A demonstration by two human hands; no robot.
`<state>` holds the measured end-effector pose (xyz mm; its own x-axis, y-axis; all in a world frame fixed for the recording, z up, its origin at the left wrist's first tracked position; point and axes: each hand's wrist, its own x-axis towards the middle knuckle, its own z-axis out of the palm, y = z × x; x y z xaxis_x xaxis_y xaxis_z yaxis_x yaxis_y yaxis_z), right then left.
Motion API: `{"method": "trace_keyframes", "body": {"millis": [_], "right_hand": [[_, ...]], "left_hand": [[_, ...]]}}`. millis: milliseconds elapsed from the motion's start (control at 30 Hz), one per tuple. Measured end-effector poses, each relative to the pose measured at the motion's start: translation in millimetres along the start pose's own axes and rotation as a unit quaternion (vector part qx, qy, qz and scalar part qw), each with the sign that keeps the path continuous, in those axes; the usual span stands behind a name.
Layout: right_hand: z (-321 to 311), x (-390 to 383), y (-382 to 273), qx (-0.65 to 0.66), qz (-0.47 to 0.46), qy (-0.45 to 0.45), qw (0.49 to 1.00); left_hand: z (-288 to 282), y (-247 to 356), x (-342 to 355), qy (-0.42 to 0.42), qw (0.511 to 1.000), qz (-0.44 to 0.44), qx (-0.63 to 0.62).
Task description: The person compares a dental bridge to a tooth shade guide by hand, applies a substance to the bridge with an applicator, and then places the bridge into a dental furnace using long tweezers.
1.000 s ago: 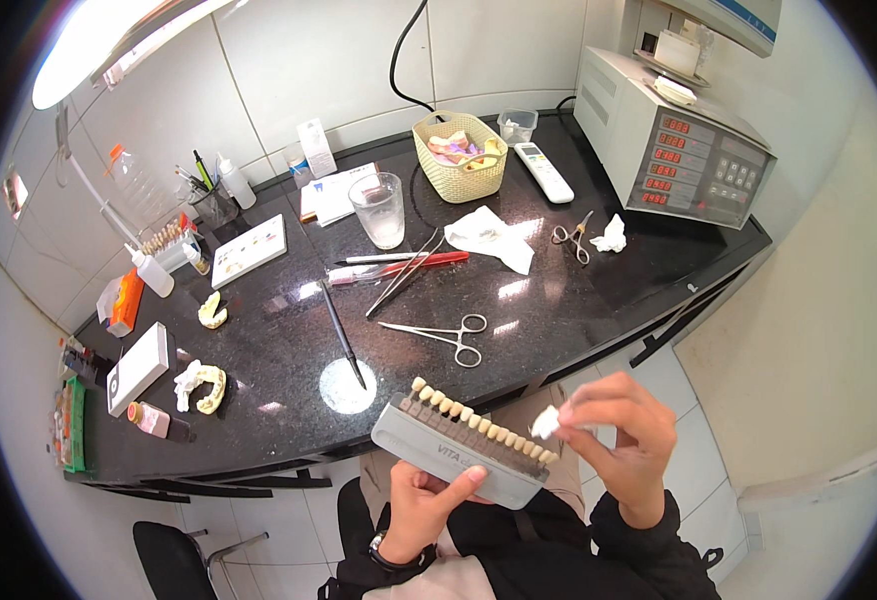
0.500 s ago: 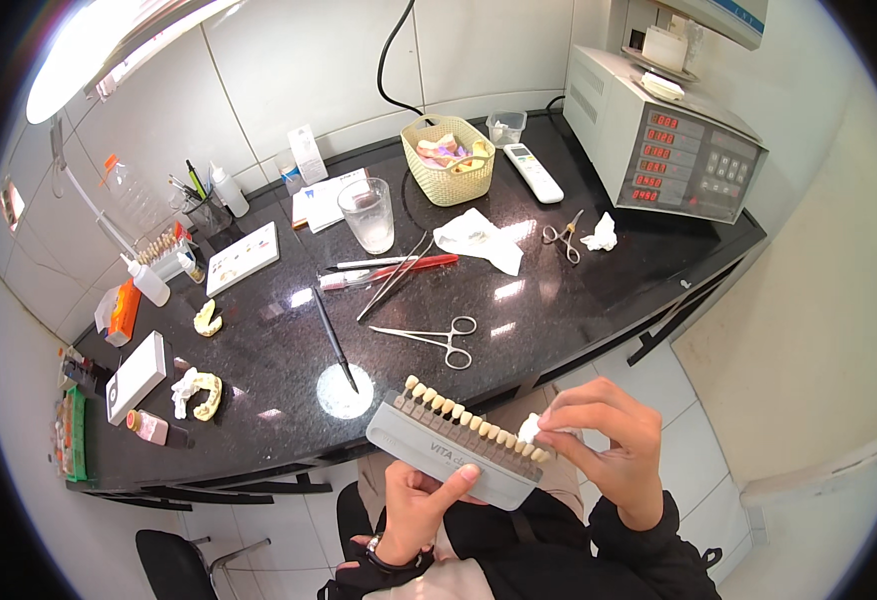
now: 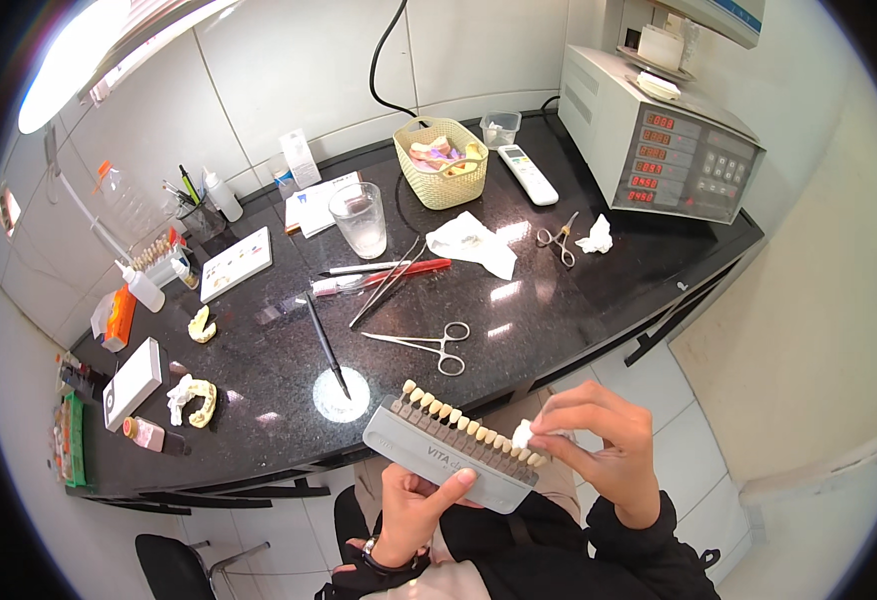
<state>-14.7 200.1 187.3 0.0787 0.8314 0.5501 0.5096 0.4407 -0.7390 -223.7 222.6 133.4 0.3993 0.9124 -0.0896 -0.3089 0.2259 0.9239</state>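
Note:
A grey tooth shade guide [image 3: 449, 452] with a row of tooth-coloured tabs along its upper edge is tilted down to the right, beyond the counter's front edge. My left hand [image 3: 421, 505] grips its lower edge, thumb across the front. My right hand [image 3: 604, 440] pinches a small white wad [image 3: 523, 434], perhaps cotton or tissue, against the tabs near the guide's right end. On the counter, closest to the guide, lie scissor-handled forceps [image 3: 424, 344] and a black pen-like tool [image 3: 330, 348] whose tip rests on a white disc [image 3: 343, 396].
The black counter [image 3: 549, 335] carries tweezers [image 3: 387, 283], a glass [image 3: 361, 220], a crumpled tissue [image 3: 472, 245], a yellow basket [image 3: 441, 165] and dental casts [image 3: 199, 402]. A grey control box [image 3: 649, 140] with red displays stands at the right. A black chair [image 3: 171, 568] is at lower left.
The view has shifted slightly, moving the counter things a little left in the picture. Both hands keep their holds; the white wad stays by the tabs at the guide's right end.

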Motion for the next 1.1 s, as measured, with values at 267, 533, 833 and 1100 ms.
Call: {"method": "trace_keyframes", "body": {"millis": [267, 533, 833, 1100], "right_hand": [[4, 6, -1, -0.027, -0.019, -0.060, 0.998], [0, 2, -4, -0.002, -0.031, -0.029, 0.999], [1, -3, 2, -0.060, 0.009, -0.003, 0.998], [-9, -13, -9, 0.060, 0.000, -0.039, 0.997]], "left_hand": [[4, -3, 3, -0.012, 1.000, 0.004, 0.005], [1, -1, 4, -0.002, 1.000, 0.001, -0.008], [1, -4, 2, -0.027, 1.000, 0.010, -0.001], [8, 0, 5, -0.040, 0.999, 0.003, -0.002]]}}
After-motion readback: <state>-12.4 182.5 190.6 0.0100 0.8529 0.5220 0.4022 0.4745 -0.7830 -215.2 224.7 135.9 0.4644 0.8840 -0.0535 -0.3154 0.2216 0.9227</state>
